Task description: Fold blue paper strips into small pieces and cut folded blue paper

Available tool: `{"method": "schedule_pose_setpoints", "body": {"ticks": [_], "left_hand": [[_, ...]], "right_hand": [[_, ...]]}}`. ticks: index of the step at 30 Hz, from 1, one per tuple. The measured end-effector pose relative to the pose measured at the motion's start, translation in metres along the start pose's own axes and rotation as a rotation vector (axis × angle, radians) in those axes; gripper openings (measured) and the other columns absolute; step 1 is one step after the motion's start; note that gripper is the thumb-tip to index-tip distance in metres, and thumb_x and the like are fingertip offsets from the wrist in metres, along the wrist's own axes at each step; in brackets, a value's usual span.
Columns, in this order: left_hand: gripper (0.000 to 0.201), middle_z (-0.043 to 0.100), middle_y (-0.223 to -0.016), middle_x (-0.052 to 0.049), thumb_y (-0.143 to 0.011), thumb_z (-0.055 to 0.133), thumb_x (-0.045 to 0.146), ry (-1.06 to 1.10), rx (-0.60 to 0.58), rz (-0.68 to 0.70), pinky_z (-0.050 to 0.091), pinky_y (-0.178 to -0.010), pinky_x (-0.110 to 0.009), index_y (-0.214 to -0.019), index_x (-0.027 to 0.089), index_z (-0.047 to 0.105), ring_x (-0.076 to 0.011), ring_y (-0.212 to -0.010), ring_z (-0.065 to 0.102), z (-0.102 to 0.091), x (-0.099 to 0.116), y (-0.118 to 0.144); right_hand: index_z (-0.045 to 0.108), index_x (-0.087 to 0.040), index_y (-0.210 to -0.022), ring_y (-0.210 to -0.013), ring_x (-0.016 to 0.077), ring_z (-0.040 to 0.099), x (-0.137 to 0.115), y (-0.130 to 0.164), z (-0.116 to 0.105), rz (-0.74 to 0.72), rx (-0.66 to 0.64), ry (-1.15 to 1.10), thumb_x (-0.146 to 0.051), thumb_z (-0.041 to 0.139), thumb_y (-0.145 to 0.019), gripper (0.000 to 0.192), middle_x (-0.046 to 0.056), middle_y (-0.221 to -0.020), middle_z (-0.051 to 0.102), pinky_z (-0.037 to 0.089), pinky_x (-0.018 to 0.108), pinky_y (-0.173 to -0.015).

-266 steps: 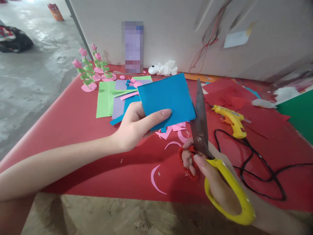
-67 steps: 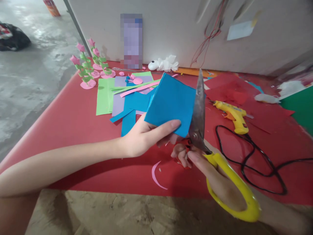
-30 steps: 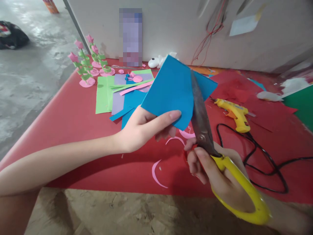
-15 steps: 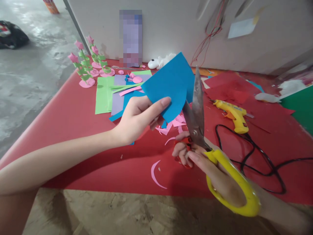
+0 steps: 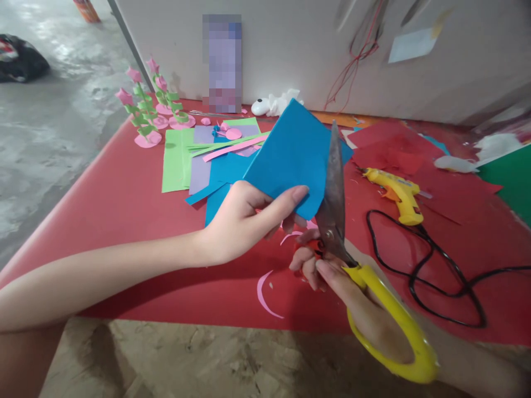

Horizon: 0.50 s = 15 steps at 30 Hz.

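My left hand [image 5: 244, 224] pinches a blue sheet of paper [image 5: 290, 157] by its lower edge and holds it tilted above the red table covering [image 5: 124, 210]. My right hand [image 5: 348, 293] grips large scissors [image 5: 336, 204] with one yellow and one red handle. Their dark blades point up and lie against the right edge of the blue sheet. Whether the blades are parted is hard to tell.
Green, purple and blue sheets with pink strips [image 5: 203, 160] lie behind my left hand. Pink paper flowers [image 5: 145, 110] stand at the far left. A yellow glue gun [image 5: 394, 193] with a black cord [image 5: 435, 276] lies at right. Pink scraps [image 5: 265, 298] litter the front.
The blue sheet has turned and dropped a little in my left hand. The scissors have shifted slightly and now meet the sheet's right edge.
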State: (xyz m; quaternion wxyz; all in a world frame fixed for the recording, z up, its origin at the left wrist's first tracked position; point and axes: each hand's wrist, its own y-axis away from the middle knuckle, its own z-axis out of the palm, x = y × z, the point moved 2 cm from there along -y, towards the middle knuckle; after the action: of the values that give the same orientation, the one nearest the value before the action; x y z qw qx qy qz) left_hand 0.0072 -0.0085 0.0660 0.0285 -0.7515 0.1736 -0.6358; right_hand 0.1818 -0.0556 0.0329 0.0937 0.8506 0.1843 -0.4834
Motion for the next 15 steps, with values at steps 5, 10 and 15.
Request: {"method": "schedule_pose_setpoints", "body": {"ticks": [5,10,15], "left_hand": [[0.055,0.054,-0.037,0.001,-0.081,0.048,0.057,-0.016,-0.003,0.011,0.031,-0.032,-0.019,-0.047,0.015,0.058,-0.0042,-0.032,0.041,0.0029,-0.0028,0.0019],[0.042,0.061,-0.053,0.002,-0.082,0.052,0.050,0.178,-0.095,0.034,0.037,-0.037,-0.015,-0.058,0.016,0.053,-0.0023,-0.039,0.045,0.0090,-0.0024,0.0034],[0.035,0.064,-0.059,0.001,-0.086,0.050,0.042,0.186,-0.125,0.033,0.039,-0.039,-0.013,-0.062,0.016,0.053,-0.0021,-0.042,0.048,0.0096,-0.0035,0.0055]], "right_hand": [[0.059,-0.021,-0.087,-0.071,0.0146,0.058,-0.0038,0.0013,0.0008,0.016,0.027,-0.012,-0.039,0.035,-0.093,0.030,0.001,-0.073,0.060,0.046,0.027,-0.066],[0.056,-0.021,-0.082,-0.064,0.0136,0.055,-0.0073,0.0009,-0.0028,0.044,0.003,-0.036,-0.039,0.035,-0.093,0.029,0.001,-0.071,0.058,0.044,0.026,-0.058],[0.050,-0.021,-0.079,-0.062,0.0119,0.052,-0.0091,-0.0004,-0.0052,0.031,-0.041,-0.054,-0.039,0.036,-0.093,0.027,0.000,-0.071,0.055,0.042,0.026,-0.055]]}}
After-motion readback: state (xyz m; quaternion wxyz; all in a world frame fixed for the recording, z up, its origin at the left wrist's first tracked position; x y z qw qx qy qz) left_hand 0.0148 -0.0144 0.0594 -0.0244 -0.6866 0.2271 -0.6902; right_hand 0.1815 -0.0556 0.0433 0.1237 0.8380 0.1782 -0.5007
